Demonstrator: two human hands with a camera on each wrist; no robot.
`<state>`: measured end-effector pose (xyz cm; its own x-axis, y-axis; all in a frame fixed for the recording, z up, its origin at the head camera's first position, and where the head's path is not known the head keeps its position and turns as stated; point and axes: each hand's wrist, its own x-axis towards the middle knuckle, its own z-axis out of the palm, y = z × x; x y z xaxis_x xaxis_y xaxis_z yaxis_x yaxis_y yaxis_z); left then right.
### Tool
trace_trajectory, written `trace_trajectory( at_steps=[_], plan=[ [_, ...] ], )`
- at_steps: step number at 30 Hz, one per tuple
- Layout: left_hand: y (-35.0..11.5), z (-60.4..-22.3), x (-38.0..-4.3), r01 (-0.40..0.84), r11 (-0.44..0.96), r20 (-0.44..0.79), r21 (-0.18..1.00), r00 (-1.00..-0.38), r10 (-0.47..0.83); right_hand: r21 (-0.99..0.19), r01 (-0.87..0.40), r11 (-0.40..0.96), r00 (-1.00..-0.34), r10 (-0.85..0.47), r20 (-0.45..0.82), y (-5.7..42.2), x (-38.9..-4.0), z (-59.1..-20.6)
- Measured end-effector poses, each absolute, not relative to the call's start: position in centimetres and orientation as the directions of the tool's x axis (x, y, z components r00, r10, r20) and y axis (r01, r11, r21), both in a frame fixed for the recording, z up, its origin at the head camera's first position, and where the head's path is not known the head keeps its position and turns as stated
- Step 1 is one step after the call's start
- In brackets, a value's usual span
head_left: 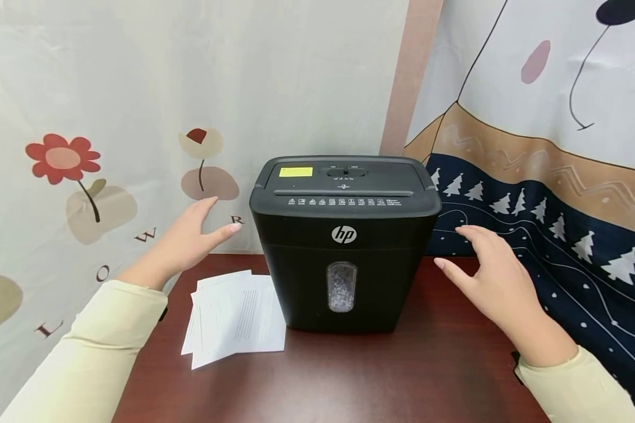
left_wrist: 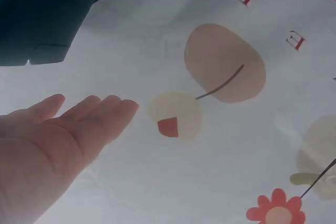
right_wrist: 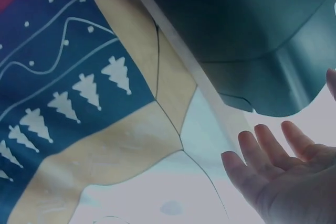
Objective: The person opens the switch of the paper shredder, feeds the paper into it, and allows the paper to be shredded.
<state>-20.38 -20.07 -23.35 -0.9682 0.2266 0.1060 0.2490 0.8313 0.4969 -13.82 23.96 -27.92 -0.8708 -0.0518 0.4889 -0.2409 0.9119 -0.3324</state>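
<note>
A black HP paper shredder (head_left: pixel 307 264) stands upright on the dark red table, with a slot across its top and a small window of shredded paper in front. My left hand (head_left: pixel 193 238) is held in the air to the shredder's left, apart from it, thumb spread from extended fingers. On the other side my right hand (head_left: pixel 494 279) hovers with fingers slightly bent and holds nothing. Both wrist views show the shredder's side, tilted by the camera, near the left fingers (left_wrist: pixel 97 111) and the right fingers (right_wrist: pixel 262 148). Several printed paper sheets (head_left: pixel 238 320) lie overlapped below my left hand.
Behind the table (head_left: pixel 344 382) hangs a pale curtain (head_left: pixel 307 76) with flowers and letters. A navy and tan patterned cloth (head_left: pixel 540 217) hangs at the right, close behind my right hand. A yellow label (head_left: pixel 296 172) is on the shredder's lid.
</note>
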Motion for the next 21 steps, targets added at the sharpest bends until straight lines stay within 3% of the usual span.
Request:
trace_trajectory(
  at_steps=[10, 21],
  plan=[
    [-19.0, -20.6, -22.1, 0.217, 0.838, 0.089, 0.501, -0.976, 0.200, -0.307, -0.307, 0.901, -0.836, -0.101, 0.539, 23.3, -14.4, -26.3],
    [-17.0, -17.4, -23.9, 0.224, 0.878, 0.090, 0.423, -0.974, 0.206, -0.240, -0.369, 0.898, -0.790, -0.167, 0.590, 22.1, -15.5, -25.0]
  ],
)
